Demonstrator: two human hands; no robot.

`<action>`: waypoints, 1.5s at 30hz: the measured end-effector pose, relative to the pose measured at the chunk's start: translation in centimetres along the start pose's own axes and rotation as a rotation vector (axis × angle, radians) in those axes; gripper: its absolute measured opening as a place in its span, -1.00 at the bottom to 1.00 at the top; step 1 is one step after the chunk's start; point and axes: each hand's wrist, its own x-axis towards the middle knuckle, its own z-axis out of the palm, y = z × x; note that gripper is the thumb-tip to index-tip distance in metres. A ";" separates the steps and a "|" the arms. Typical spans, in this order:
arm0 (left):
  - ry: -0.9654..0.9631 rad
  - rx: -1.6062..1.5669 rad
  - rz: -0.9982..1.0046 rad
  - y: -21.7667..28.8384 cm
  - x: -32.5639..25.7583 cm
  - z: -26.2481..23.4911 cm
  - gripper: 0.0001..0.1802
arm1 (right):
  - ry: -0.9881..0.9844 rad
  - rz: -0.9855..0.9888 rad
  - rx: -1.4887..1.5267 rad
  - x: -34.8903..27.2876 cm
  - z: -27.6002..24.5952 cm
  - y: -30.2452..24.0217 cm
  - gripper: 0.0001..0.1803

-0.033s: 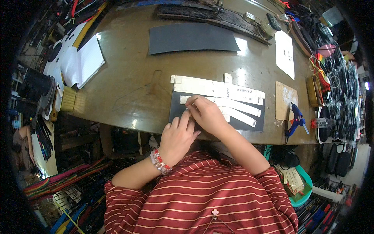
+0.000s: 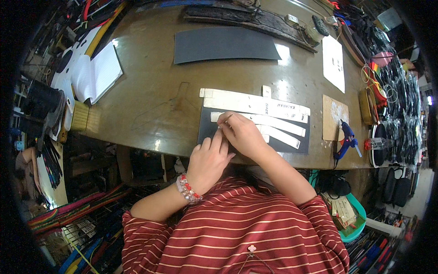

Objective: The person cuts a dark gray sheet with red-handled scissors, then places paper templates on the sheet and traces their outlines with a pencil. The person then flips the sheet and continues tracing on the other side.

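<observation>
Your right hand (image 2: 241, 133) is curled into a closed grip on a thin pen-like tool (image 2: 224, 121), its tip set on a pale paper strip (image 2: 267, 119). Most of the tool is buried in your fist, so what kind it is cannot be told. That strip lies with other pale strips on a dark sheet (image 2: 301, 140) at the near edge of the brown worktop (image 2: 150, 100), right in front of you.

Your left hand (image 2: 209, 160) lies flat with fingers spread, pressing on the sheet's near left part just beside the right hand; it grips nothing. It covers the sheet's corner there. A beaded bracelet (image 2: 187, 189) sits on that wrist.

Farther back lies a larger dark sheet (image 2: 223, 44). To the right are a brown card (image 2: 334, 118) and, at the worktop's edge, a blue glue gun (image 2: 346, 139). An open notebook (image 2: 98, 73) lies far left.

The racks around the rim are bent and crowded; their contents are hard to make out. Your striped red shirt (image 2: 237, 233) hides the space under the worktop's edge.
</observation>
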 end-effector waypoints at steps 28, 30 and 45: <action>-0.129 0.187 0.010 1.3 0.7 0.7 -0.45 | -0.048 0.016 -0.194 -2.0 -4.6 1.3 -0.90; -0.140 0.197 0.008 1.4 0.8 0.8 -0.48 | -0.039 0.056 -0.187 -2.5 -5.4 1.8 -0.92; -0.210 0.058 0.004 1.1 2.4 -0.6 -0.69 | 0.053 0.056 -0.062 -4.3 -6.4 4.1 -0.90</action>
